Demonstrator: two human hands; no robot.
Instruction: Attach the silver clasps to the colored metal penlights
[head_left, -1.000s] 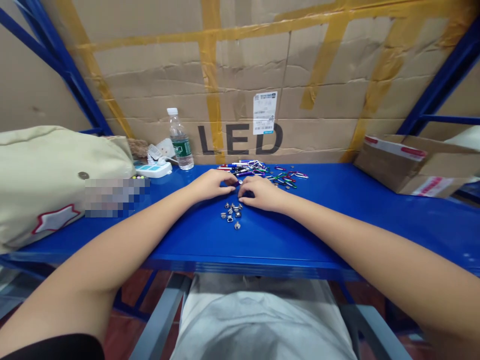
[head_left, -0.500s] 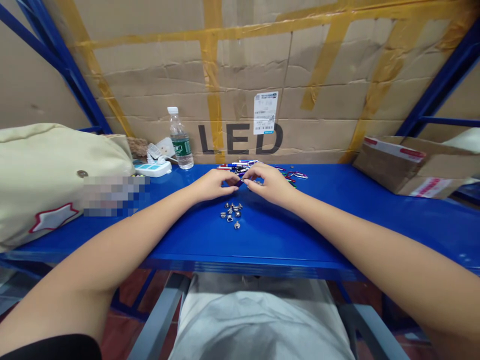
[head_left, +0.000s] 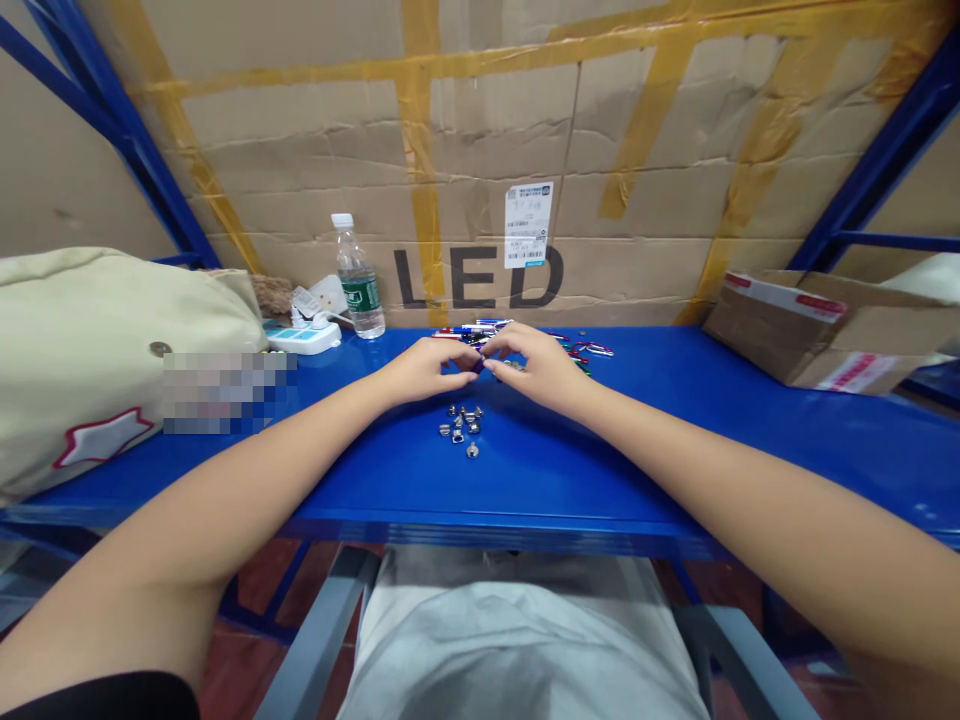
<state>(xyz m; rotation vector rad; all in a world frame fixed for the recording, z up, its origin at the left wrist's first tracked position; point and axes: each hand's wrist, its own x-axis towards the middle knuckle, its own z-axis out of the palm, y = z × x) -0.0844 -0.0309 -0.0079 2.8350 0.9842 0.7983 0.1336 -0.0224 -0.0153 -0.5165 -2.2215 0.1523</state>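
My left hand (head_left: 426, 370) and my right hand (head_left: 531, 365) meet above the blue table, fingertips almost touching. Between them is a small purple piece (head_left: 480, 363), mostly covered by the fingers; its kind is unclear. Both hands are closed in a pinch around it. Just in front of them lies a loose group of small shiny metal fittings (head_left: 459, 424), with one metal fitting (head_left: 472, 451) slightly apart, closer to the table edge. Behind the hands, partly hidden, is a pile of coloured pens (head_left: 472, 330). Right of the pile lie several coloured metal clips (head_left: 596, 349) that look like carabiners.
A water bottle (head_left: 360, 285) stands at the back left beside a white power strip (head_left: 304, 338). On the left sits a cream bag (head_left: 97, 340). An open cardboard box (head_left: 780, 335) is at the right. A taped cardboard panel (head_left: 315, 150) backs the blue table (head_left: 600, 480).
The view has shifted very slightly. Both hands stay in the same place with small finger movements at the purple piece; the metal fittings lie as before.
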